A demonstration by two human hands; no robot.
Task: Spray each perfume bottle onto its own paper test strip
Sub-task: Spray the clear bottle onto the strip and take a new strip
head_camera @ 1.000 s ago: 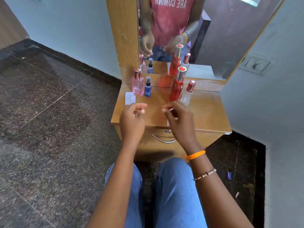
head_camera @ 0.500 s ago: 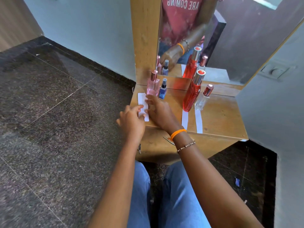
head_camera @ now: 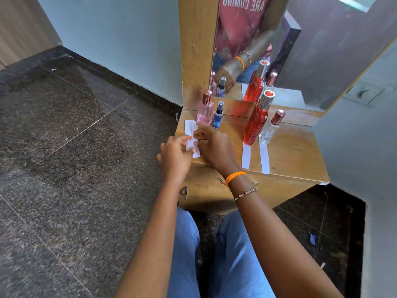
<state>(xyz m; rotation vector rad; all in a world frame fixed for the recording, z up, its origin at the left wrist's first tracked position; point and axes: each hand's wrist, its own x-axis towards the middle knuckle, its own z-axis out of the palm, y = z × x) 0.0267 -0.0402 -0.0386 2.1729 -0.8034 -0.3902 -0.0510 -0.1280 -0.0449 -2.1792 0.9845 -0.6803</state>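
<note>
At the left end of the wooden dressing table [head_camera: 296,151] lies a small stack of paper strips [head_camera: 189,127], and both hands are busy on it. The left hand [head_camera: 175,154] has its fingers curled, the tips touching the strips from the left side; the right hand [head_camera: 214,147] comes in from the other side and its fingertips appear to pinch an edge of the paper, though the exact grip is hard to make out. Just behind the strips stand a pink bottle [head_camera: 205,110] and a small blue bottle [head_camera: 218,116], side by side. Further right, a tall red bottle [head_camera: 257,121] and a clear bottle [head_camera: 271,127] each stand at the far end of their own laid-out strip [head_camera: 246,155], [head_camera: 264,159]. The step in hand looks like peeling single strips off the stack for the two left bottles; no spraying seems under way. The next move likely calls for separating one sheet cleanly and laying it in front of the pink bottle.
</note>
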